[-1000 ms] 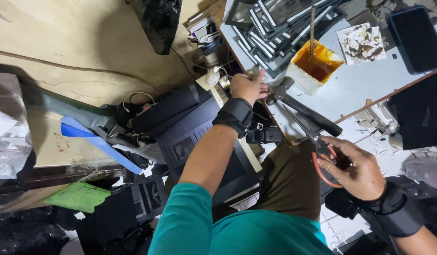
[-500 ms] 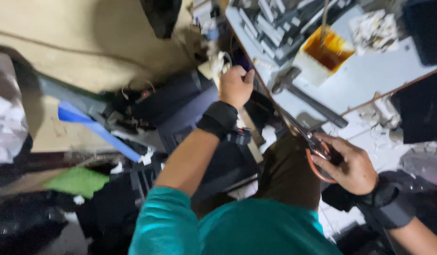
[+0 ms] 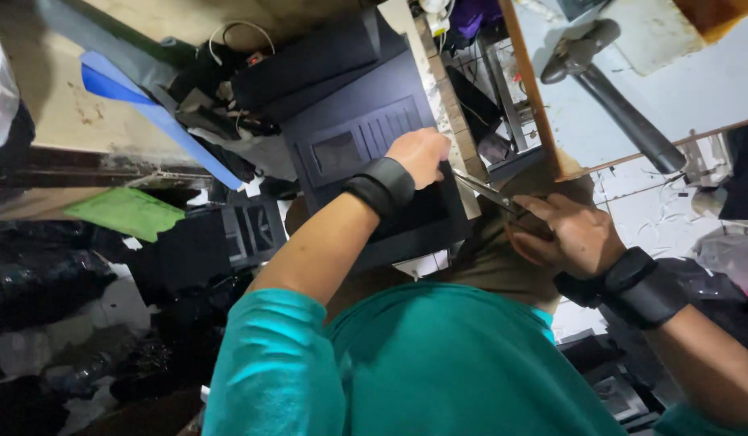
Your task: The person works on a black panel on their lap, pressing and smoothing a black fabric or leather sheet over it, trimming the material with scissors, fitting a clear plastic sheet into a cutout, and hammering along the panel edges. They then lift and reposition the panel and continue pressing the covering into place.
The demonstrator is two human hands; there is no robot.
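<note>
My left hand (image 3: pixel 422 153) is closed, its fingers curled over the edge of a pale wooden strip (image 3: pixel 448 121) that runs beside a dark slotted panel (image 3: pixel 354 137). My right hand (image 3: pixel 564 234) grips scissors (image 3: pixel 489 192). Their metal blades point left toward the strip, and the handles are hidden inside the fist. The blade tips are just below and right of my left hand. Both wrists wear black bands, and my sleeves are teal.
A white worktable (image 3: pixel 697 81) with a wooden edge carries a long dark hammer-like tool (image 3: pixel 612 97). On the left lie a blue strip (image 3: pixel 156 113), a green sheet (image 3: pixel 128 211), black boxes (image 3: pixel 229 234), a white cable (image 3: pixel 237 32) and dark clutter on the floor.
My left hand has come down from the table edge to the pale strip beside the dark panel. My right hand with the scissors has moved left, closer to it. The view has tilted downward.
</note>
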